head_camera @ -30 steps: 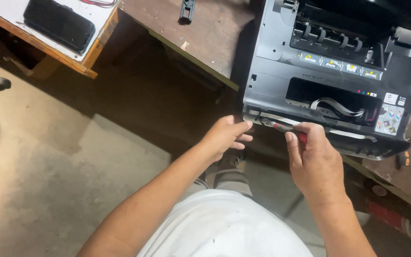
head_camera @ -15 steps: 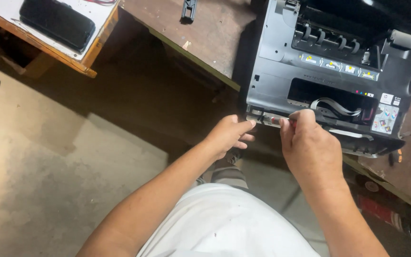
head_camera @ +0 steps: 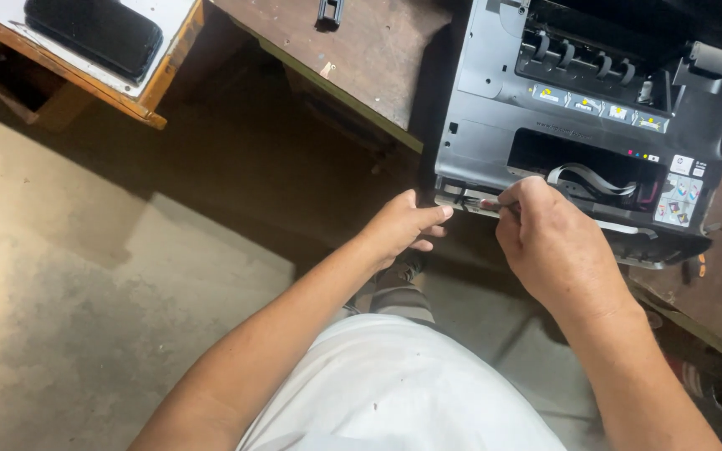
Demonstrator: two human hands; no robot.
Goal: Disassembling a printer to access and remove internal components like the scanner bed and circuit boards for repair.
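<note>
on the worn brown wooden surface, the opened grey plastic printer now fills more of the view, the right hand having closed over its thin red-tipped tool at the front edge while the left hand stays pressed there, fingers curled.

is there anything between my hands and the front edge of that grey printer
Nothing visible. The left hand touches the front lower edge of the grey printer, and the right hand pinches a thin tool right against it.

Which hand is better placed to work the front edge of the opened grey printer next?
Probably the right hand: it already pinches a thin red-tipped tool at the opened grey printer front edge, while the left hand only steadies alongside.
</note>
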